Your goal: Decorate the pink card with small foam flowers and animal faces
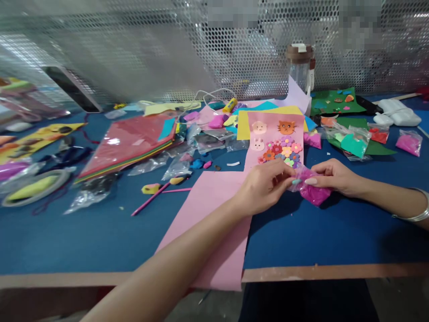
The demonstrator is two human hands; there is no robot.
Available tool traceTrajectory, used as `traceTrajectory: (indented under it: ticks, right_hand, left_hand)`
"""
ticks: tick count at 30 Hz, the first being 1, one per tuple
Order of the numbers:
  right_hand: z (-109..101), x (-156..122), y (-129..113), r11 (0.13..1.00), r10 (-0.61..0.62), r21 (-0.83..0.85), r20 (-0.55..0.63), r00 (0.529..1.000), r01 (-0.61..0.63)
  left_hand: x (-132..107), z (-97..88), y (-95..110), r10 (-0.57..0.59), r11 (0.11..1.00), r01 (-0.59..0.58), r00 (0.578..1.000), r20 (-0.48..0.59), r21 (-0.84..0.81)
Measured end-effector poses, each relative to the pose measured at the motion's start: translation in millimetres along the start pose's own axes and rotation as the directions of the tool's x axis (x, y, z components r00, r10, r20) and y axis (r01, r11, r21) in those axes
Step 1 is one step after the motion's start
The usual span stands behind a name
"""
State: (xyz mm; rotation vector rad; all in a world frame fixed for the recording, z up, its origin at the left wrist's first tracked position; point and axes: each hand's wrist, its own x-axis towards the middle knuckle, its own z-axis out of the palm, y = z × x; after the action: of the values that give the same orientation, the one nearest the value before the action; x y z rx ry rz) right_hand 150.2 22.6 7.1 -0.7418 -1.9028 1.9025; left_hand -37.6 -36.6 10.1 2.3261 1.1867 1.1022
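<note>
My left hand point(264, 185) and my right hand point(330, 175) meet over a small clear plastic bag of magenta pieces point(313, 190), both pinching it at its top just above the blue table point(100, 232). Right behind the bag lies a pink sheet point(278, 123) with stuck-on foam shapes: an orange cat face point(286, 127), two pale animal faces and a cluster of coloured flowers point(283, 151). My left forearm crosses a larger pink paper sheet point(214, 201) that hangs over the table's front edge. A silver bangle sits on my right wrist.
A stack of coloured sheets in plastic point(129, 141) lies at the left. A pink pencil point(157, 194), small bags of craft pieces point(409, 143), green felt point(335, 103), a glue stick point(229, 105) and a jar point(299, 67) surround the work. Perforated metal screen stands behind.
</note>
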Motion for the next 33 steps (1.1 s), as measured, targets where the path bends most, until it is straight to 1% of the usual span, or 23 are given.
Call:
traceTrajectory:
  ticks: [2,5,6,8,10,12,16,17,18,20,22,23,24,26,27,28,30,31,32,33]
  right_hand:
    - [1,0,0,1.0,0.014,0.013,-0.031,0.999,-0.014]
    - [2,1,1,0.999,0.031,0.021,-0.057,0.998,-0.03]
    - [2,1,1,0.999,0.032,0.022,-0.057,0.998,-0.031]
    - [2,2,1,0.999,0.032,0.021,-0.04,0.999,-0.032]
    - [2,1,2,0.999,0.033,0.013,-0.022,0.999,-0.033]
    - [1,1,2,1.0,0.028,-0.006,-0.028,0.999,-0.028]
    - [2,1,3,0.999,0.015,-0.029,-0.056,0.998,-0.016]
    - [2,1,3,0.999,0.009,-0.034,-0.06,0.998,-0.011]
    - [3,1,3,0.999,-0.001,-0.046,-0.066,0.998,-0.002]
    - [4,1,3,0.995,-0.033,-0.095,-0.096,0.995,0.024]
    - [5,0,2,0.982,-0.078,-0.181,-0.158,0.984,0.048]
    - [6,-1,2,0.969,-0.109,-0.238,-0.187,0.976,0.062]
    - [7,-3,1,0.949,-0.148,-0.305,-0.208,0.967,0.08]
    - [9,-6,1,0.871,-0.254,-0.474,-0.208,0.945,0.129]
    - [9,-8,2,0.805,-0.323,-0.569,-0.183,0.929,0.168]
    - [10,-10,3,0.72,-0.397,-0.661,-0.141,0.907,0.213]
    - [10,-13,6,0.517,-0.529,-0.803,-0.026,0.848,0.297]
    - [10,-14,8,0.422,-0.572,-0.846,0.031,0.82,0.326]
    - [10,-14,9,0.346,-0.6,-0.873,0.076,0.797,0.344]
    - [10,-14,10,0.289,-0.616,-0.892,0.104,0.781,0.347]
  left_hand:
    - [-1,0.5,-2,-0.048,0.998,0.044,0.996,-0.078,-0.048]
    - [-2,0.6,-2,-0.122,0.987,0.101,0.977,-0.174,-0.129]
    - [-2,0.6,-2,-0.129,0.986,0.105,0.972,-0.198,-0.128]
    - [-2,0.7,-1,-0.1,0.993,0.082,0.968,-0.23,-0.084]
    - [-2,1.2,-1,-0.051,0.998,0.042,0.971,-0.234,-0.043]
    - [-2,1.6,0,-0.014,0.999,0.006,0.978,-0.21,-0.038]
    - [-2,0.0,-1,0.015,0.998,-0.018,0.998,-0.06,-0.06]
    - [-1,-0.8,-2,0.023,0.998,-0.025,0.999,-0.039,-0.054]
    - [-1,-1.6,-3,0.027,0.999,-0.029,0.999,-0.041,-0.044]
    - [0,-2.7,-5,0.013,1.0,-0.015,0.995,-0.104,-0.013]
    - [2,-3.2,-7,-0.013,1.0,0.013,0.983,-0.182,0.001]
    - [2,-3.2,-7,-0.021,1.0,0.021,0.979,-0.203,-0.002]
    - [2,-3.2,-7,-0.02,1.0,0.019,0.979,-0.201,-0.006]
    - [1,-3.3,-7,-0.004,1.0,0.005,0.989,-0.147,0.003]
    - [0,-3.5,-7,0.0,1.0,0.002,0.994,-0.107,0.015]
    - [0,-3.9,-7,-0.002,1.0,0.004,0.998,-0.062,0.024]
    - [-1,-5.0,-5,-0.026,1.0,0.025,0.999,0.046,0.01]
    - [-1,-5.5,-4,-0.047,0.999,0.049,0.994,0.095,-0.016]
    - [-1,-5.8,-3,-0.072,0.996,0.079,0.988,0.139,-0.047]
    - [-2,-5.6,-1,-0.099,0.99,0.113,0.98,0.172,-0.078]
